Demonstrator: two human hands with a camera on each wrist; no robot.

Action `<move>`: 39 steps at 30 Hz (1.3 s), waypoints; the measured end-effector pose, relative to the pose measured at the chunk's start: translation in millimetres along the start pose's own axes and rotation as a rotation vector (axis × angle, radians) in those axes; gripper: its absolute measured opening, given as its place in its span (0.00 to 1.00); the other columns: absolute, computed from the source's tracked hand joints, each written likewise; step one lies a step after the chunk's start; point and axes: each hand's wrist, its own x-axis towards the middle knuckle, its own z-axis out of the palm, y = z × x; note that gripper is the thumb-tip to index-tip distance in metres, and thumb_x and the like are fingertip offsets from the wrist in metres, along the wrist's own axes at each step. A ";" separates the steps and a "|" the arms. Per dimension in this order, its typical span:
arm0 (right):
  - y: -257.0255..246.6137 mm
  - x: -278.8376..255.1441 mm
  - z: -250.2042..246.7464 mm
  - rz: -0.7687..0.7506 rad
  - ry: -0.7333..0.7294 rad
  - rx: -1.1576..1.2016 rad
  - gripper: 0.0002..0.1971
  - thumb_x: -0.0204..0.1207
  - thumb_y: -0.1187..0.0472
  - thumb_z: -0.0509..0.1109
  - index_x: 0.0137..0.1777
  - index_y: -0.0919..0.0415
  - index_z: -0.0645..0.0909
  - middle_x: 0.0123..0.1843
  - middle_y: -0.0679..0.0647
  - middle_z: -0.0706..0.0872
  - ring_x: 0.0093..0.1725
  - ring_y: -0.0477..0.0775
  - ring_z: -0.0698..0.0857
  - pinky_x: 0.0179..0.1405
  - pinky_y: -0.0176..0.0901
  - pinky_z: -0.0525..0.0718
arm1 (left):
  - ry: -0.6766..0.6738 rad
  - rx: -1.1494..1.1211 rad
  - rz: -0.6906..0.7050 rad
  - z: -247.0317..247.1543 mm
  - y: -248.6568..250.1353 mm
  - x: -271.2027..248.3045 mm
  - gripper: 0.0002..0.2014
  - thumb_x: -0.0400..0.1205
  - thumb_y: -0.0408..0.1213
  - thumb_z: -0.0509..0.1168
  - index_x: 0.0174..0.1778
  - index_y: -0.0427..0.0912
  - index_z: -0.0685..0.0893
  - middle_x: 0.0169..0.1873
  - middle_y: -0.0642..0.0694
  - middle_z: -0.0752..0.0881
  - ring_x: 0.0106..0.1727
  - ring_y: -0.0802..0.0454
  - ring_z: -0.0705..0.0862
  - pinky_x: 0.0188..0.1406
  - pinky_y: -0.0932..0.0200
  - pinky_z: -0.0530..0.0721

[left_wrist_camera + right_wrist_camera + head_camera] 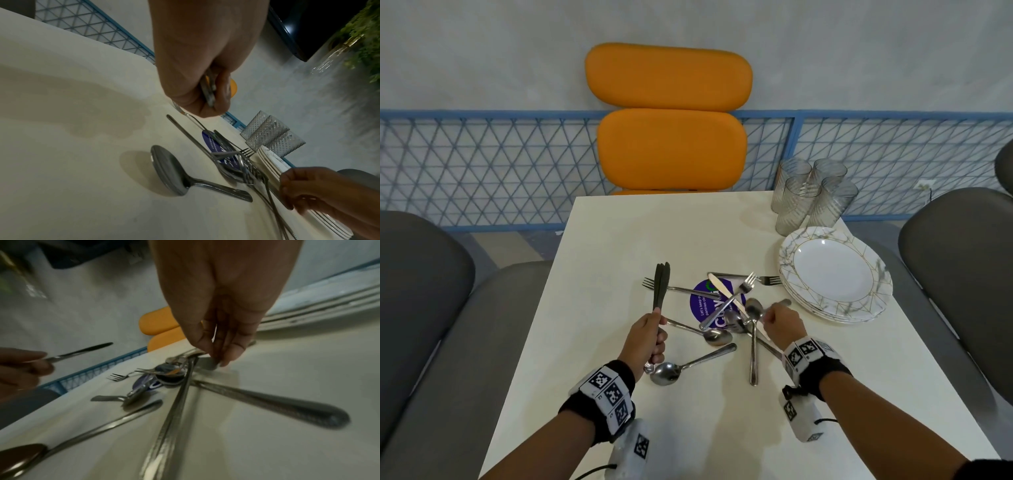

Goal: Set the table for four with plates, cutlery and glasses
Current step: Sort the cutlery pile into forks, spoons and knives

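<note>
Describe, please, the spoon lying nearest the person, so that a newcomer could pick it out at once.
Start at the white table and find the tangle of cutlery around the purple sticker. Come toward the person's left hand: just beside its wrist lies a spoon. It lies apart from the tangle, crossing no other piece, bowl toward the person and handle pointing up and right.
</note>
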 end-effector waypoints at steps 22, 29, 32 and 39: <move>-50.8 -73.7 -68.1 -0.292 0.058 0.183 0.04 0.78 0.65 0.61 0.41 0.61 0.72 0.30 0.47 0.75 0.29 0.45 0.73 0.28 0.36 0.67 | -0.106 0.045 -0.096 34.6 -2.0 -2.4 0.17 0.86 0.53 0.50 0.45 0.42 0.71 0.25 0.50 0.70 0.17 0.58 0.64 0.14 0.67 0.62; -93.0 -91.6 -14.6 -0.501 0.023 -0.141 0.14 0.81 0.64 0.57 0.65 0.66 0.69 0.59 0.61 0.82 0.53 0.64 0.84 0.43 0.49 0.76 | -0.177 -0.044 -0.086 51.9 11.6 -5.8 0.26 0.84 0.60 0.45 0.45 0.40 0.76 0.21 0.48 0.76 0.18 0.54 0.71 0.18 0.66 0.67; -99.6 -96.4 12.4 -0.548 -0.008 -0.154 0.18 0.80 0.64 0.56 0.69 0.65 0.66 0.58 0.63 0.83 0.50 0.64 0.86 0.44 0.50 0.81 | -0.235 -0.110 -0.068 53.1 14.7 -10.9 0.29 0.86 0.57 0.45 0.45 0.37 0.82 0.29 0.45 0.87 0.30 0.53 0.85 0.29 0.60 0.80; -96.2 -104.4 31.4 -0.586 -0.121 0.156 0.22 0.77 0.61 0.62 0.70 0.64 0.66 0.53 0.59 0.86 0.44 0.52 0.85 0.43 0.42 0.81 | -0.081 -0.028 0.034 45.5 9.2 -9.7 0.12 0.87 0.46 0.53 0.45 0.42 0.75 0.30 0.48 0.79 0.31 0.54 0.78 0.33 0.59 0.75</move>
